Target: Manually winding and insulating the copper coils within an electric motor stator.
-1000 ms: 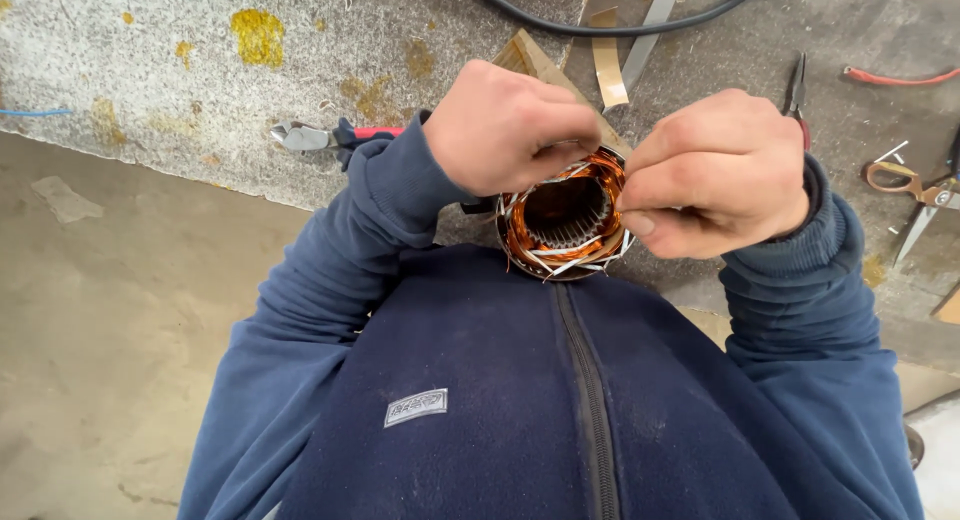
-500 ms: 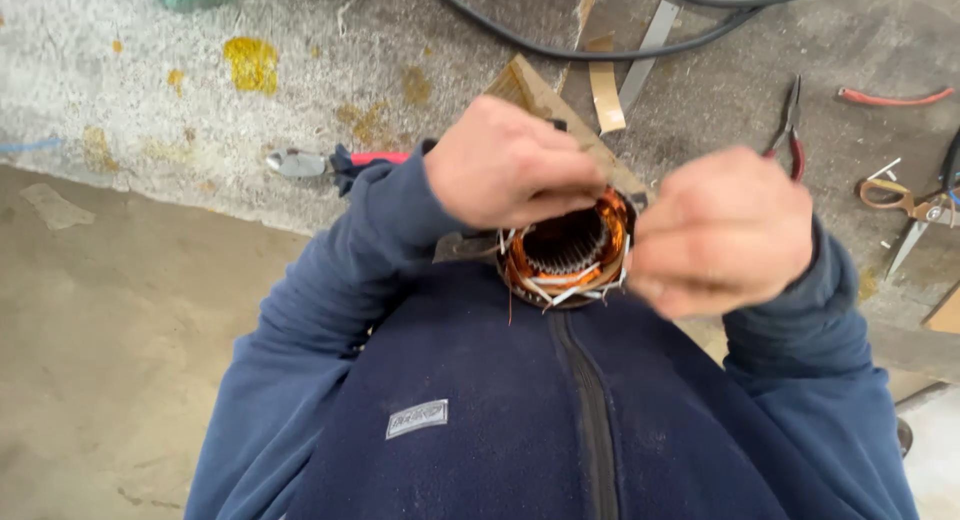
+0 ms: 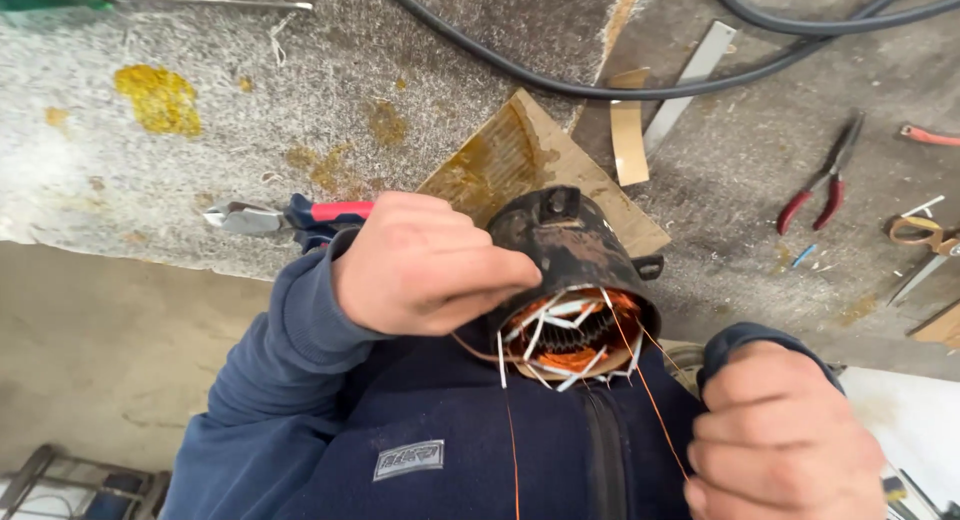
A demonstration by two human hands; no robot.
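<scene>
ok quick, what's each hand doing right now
left hand: closed, gripping the rim of the motor stator.
right hand: closed in a fist, pulling a thin copper wire out of it.

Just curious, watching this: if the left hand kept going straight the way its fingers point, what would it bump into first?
Probably the dark motor housing: the left hand points its fingers right at its side, apparently already touching it, though depth is hard to judge.

Stator housing (image 3: 575,245): dark matt rusty metal; windings (image 3: 575,335): glossy copper wire; bench (image 3: 330,90), upper left: rough grey felt-like covering.
</scene>
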